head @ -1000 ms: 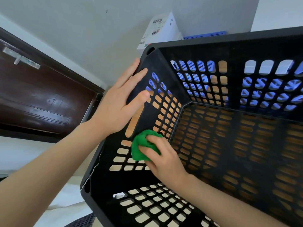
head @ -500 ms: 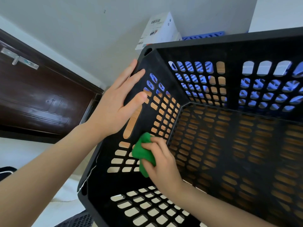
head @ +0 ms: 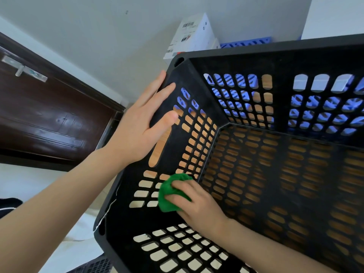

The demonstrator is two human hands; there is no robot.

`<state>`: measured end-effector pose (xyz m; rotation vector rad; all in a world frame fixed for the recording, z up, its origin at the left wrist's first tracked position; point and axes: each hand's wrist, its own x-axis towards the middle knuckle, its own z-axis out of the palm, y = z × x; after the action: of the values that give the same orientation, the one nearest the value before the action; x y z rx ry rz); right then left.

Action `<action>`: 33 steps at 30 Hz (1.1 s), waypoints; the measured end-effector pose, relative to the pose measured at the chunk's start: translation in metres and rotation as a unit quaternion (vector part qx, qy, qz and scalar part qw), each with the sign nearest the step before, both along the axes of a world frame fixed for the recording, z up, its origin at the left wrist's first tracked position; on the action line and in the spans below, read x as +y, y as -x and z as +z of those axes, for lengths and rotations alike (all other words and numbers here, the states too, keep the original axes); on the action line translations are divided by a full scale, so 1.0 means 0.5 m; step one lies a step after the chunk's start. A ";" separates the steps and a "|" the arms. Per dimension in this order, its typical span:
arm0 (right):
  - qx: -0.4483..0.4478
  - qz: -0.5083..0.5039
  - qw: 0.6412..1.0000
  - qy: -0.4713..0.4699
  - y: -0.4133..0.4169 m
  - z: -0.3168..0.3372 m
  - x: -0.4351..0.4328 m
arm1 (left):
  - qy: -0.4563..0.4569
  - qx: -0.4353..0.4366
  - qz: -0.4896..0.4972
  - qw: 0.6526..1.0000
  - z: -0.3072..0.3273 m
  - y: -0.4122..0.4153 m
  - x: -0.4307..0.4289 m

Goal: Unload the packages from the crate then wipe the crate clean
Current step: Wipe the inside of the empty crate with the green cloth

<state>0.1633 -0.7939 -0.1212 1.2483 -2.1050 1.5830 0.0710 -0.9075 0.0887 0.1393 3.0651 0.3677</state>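
A black slotted plastic crate [head: 275, 56] fills most of the view, with nothing inside it. My left hand [head: 137, 131] lies on the crate's left rim, fingers straight along the outside and the thumb over the inner face. My right hand [head: 197, 203] is inside the crate, gripping a bunched green cloth [head: 169, 194] pressed against the lower part of the left inner wall, near the corner with the floor. A white package [head: 193, 38] with barcode labels stands behind the crate against the wall.
A blue slatted crate [head: 248, 43] sits behind the black one and shows through its far wall. A dark brown door [head: 49, 119] with a metal handle is at the left. Another dark crate's edge [head: 92, 266] peeks out at the bottom left.
My right hand has moved the green cloth down the left inner wall and slightly back up, toward the corner. My left hand stays on the rim.
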 end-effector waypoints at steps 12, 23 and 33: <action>-0.235 0.046 0.970 -0.030 -0.018 -0.030 0.024 | -0.009 0.001 0.007 1.000 -0.001 0.001 0.000; -0.181 0.082 0.972 0.127 -0.027 0.139 0.001 | -0.012 0.009 0.006 1.000 -0.003 0.000 -0.001; -0.092 0.150 0.981 0.081 -0.039 0.114 -0.007 | -0.018 0.006 0.010 1.000 -0.004 0.000 -0.002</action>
<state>0.1828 -0.7972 -0.0643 1.4668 -1.9075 2.0252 0.0710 -0.9086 0.0869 0.1135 3.0753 0.4260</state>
